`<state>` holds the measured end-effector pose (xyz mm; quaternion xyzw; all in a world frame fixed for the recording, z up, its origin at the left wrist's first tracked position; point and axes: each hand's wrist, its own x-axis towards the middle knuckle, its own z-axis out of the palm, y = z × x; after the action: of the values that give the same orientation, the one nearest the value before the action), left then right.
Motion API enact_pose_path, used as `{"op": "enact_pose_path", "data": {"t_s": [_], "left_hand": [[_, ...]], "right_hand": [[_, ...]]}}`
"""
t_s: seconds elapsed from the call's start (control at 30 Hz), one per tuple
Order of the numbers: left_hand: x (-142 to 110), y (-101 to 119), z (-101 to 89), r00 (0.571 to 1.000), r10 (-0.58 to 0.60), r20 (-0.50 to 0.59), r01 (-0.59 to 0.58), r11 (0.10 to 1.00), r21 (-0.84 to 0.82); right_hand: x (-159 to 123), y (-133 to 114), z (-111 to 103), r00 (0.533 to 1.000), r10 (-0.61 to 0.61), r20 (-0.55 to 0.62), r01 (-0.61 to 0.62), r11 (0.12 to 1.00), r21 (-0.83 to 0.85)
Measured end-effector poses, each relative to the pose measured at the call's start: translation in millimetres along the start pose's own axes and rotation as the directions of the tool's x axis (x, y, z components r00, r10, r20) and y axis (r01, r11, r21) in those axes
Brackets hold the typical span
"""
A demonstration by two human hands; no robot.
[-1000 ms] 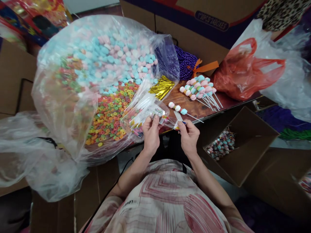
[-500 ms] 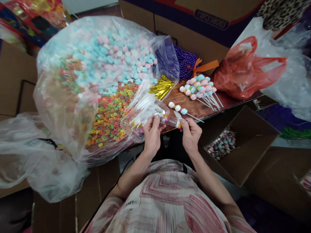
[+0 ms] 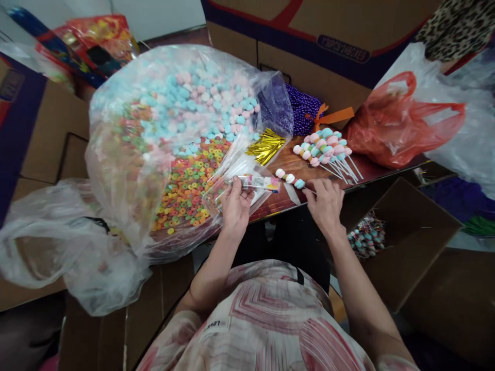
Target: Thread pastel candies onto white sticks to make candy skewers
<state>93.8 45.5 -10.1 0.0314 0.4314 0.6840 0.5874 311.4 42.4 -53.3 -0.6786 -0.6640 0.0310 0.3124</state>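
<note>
My left hand is closed on a small clear printed candy wrapper, which points right over the table edge. Just beyond the wrapper's end lies a marshmallow skewer, with white and blue pieces on a thin white stick. The fingers of my right hand are closed at that stick's lower end. More clear wrappers lie under and behind my left hand. Behind my right hand, a pile of marshmallow skewers rests on the table, white sticks toward me.
A big clear bag holds loose marshmallows and ring gummies. Gold twist ties, purple beads and a red plastic bag line the table's back. An open carton with wrapped candy stands below right.
My right hand has let go of the wrapper and moved right to the skewer's stick. The wrapper stays in my left hand. The whole view has shifted slightly.
</note>
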Motion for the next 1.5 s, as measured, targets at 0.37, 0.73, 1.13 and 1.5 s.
{"op": "enact_pose_path", "data": {"t_s": [0.37,0.73,1.13,1.5], "left_hand": [[19,13,-2.3,0.985,-0.081,-0.155,0.074,0.996,-0.050],[21,8,-3.6,0.996,-0.038,-0.082,0.036,0.999,-0.028],[14,-7,-5.7,0.948,0.268,0.173,-0.285,0.955,0.080],[5,-17,-5.0,0.975,0.131,0.181,-0.154,0.981,0.121]], "right_hand": [[-12,-5,-5,0.989,0.039,-0.145,0.028,0.900,0.435],[-27,-26,-33,0.977,-0.162,-0.138,0.198,0.929,0.313],[-30,-32,-24,0.982,-0.186,-0.022,0.168,0.829,0.534],[-34,-53,-13,0.975,-0.214,-0.053,0.212,0.839,0.501]]}}
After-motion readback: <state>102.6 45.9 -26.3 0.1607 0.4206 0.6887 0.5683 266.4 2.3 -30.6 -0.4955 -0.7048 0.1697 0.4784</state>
